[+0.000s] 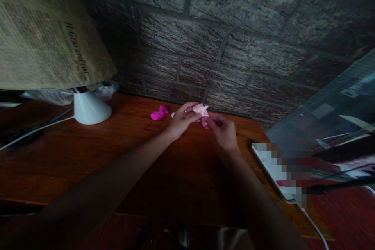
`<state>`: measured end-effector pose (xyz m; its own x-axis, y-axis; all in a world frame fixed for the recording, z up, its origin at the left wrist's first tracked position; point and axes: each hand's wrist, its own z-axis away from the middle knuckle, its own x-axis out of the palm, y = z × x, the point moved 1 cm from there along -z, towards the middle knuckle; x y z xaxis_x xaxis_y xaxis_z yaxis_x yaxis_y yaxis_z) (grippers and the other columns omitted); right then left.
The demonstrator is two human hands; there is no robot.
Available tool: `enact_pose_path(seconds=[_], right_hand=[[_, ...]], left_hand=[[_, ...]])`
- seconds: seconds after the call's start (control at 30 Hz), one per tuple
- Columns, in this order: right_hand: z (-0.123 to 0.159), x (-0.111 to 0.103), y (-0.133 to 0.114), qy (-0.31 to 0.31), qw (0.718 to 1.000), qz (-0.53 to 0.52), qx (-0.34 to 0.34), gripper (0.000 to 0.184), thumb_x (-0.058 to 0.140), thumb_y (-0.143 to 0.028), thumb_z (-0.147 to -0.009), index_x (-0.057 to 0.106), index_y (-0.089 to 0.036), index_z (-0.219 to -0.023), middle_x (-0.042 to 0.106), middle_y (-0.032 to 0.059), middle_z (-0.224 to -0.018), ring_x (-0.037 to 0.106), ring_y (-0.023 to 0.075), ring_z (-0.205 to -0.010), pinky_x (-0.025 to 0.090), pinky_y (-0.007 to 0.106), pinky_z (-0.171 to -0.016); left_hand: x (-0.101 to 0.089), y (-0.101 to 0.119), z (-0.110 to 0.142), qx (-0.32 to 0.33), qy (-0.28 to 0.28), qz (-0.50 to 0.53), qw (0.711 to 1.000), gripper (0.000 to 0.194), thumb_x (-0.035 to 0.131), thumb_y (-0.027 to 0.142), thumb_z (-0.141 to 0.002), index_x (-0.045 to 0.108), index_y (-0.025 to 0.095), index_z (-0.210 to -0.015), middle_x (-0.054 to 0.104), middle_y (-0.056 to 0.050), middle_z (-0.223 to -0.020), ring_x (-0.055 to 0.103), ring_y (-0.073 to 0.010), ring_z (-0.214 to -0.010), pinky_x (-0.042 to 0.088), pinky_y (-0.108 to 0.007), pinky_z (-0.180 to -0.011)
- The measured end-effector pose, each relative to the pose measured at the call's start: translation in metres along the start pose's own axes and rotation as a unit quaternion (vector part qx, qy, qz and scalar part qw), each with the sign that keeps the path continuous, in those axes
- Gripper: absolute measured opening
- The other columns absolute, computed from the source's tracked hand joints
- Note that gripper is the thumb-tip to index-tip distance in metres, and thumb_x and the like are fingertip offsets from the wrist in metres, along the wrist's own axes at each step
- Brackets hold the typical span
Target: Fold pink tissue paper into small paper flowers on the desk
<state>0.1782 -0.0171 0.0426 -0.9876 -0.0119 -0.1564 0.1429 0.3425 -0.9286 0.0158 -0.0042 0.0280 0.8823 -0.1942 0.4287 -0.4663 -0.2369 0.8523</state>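
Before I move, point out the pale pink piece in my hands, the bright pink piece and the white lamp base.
Pale pink piece (200, 110), head view: its crumpled upper part.
Bright pink piece (159, 113), head view: middle of its crumpled folds.
White lamp base (91, 109), head view: front of its cone.

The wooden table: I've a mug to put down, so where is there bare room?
Bare wood shows between the lamp base and the bright pink piece, and between the forearms. Crowded: around the left hand and right hand, and by the cables at left.
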Motion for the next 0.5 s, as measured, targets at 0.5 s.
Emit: enact_pose_path(seconds=[0.5], right_hand=[[0.01,-0.001,-0.017,0.134,0.985,0.081,-0.075,0.028,0.072,-0.045,-0.084,0.077,-0.018,-0.089,0.072,0.0029,-0.067,0.062,0.0155,-0.057,0.048,0.028,-0.058]], left_hand=[[0.009,0.004,0.005,-0.024,-0.034,-0.005,0.999,0.044,0.09,0.027,-0.065,0.065,0.018,-0.1,0.076,-0.007,-0.104,0.073,-0.0195,-0.088,0.062,-0.032,-0.075]])
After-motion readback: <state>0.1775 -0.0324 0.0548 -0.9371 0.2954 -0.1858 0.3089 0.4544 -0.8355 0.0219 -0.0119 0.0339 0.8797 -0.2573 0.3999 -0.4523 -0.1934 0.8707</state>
